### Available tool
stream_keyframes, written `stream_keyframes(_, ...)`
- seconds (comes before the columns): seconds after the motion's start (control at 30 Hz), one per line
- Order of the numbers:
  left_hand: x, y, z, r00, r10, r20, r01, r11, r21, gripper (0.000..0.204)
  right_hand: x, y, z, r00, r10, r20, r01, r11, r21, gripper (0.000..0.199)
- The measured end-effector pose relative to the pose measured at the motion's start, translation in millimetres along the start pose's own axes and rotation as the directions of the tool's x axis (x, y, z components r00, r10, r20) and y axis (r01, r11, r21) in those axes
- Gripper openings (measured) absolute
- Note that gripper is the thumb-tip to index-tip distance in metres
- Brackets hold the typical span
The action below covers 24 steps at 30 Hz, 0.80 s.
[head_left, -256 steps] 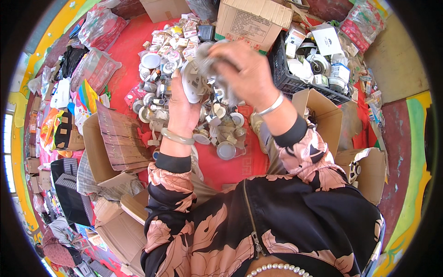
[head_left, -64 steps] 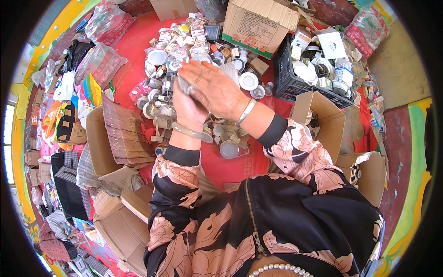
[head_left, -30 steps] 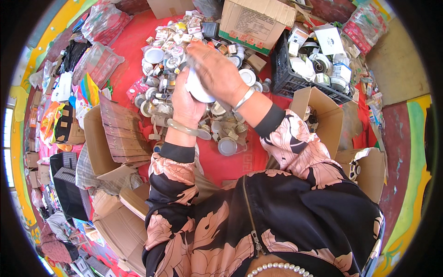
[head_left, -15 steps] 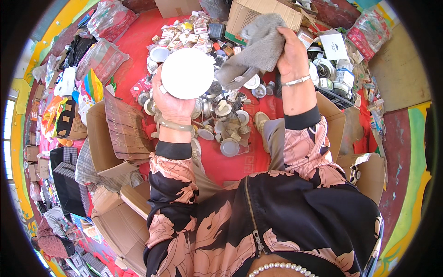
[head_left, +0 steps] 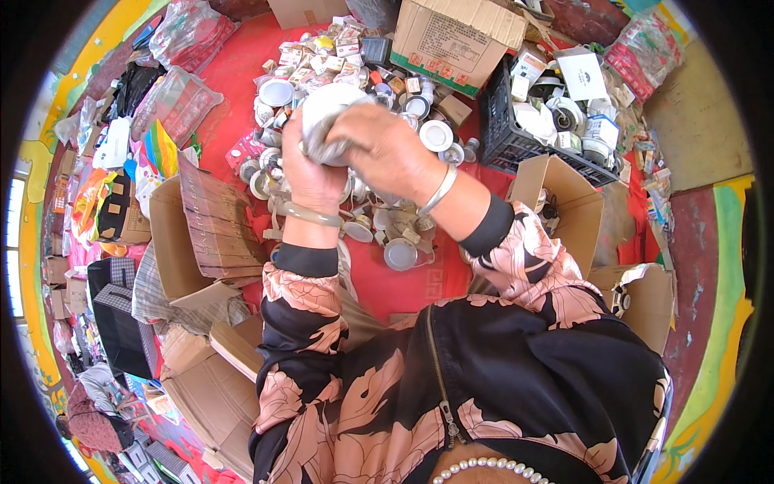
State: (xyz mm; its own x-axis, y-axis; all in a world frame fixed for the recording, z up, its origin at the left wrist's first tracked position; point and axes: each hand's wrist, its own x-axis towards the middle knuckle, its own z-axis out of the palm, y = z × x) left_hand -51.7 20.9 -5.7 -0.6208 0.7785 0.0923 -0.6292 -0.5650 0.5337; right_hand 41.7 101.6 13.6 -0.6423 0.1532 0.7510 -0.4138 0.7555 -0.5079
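While both hands clasp, white disc (head_left: 330,101) under fingers (head_left: 367,133).

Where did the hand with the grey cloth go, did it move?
Yes. The right hand with the grey cloth came down from beside the big cardboard box, leftward onto the white round thing.

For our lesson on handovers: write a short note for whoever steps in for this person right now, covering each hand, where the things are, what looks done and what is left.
Left hand: grip closed on a round white disc-shaped fitting, held above the pile.
Right hand: presses a grey cloth against that fitting.
Things: a heap of similar round fittings lies on the red mat below; a black crate to the right holds more fittings and small boxes; open cardboard boxes sit around.
Done: cannot tell how many are wiped.
Left: this fitting is mid-wipe; probably the heap too.
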Motion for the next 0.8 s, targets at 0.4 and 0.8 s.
stream_keyframes(0.4, -3, -8, 10, 0.999, -0.031, -0.043, 0.030, 0.999, -0.029, 0.039, -4, 17, -9, 0.990, 0.053, -0.132, -0.079, 0.977, -0.198, 0.027)
stream_keyframes(0.8, -8, -8, 11, 0.996, -0.081, -0.040, 0.082, 0.996, 0.033, 0.037, -1, 23, -10, 0.983, 0.022, -0.184, -0.063, 0.974, -0.218, 0.022)
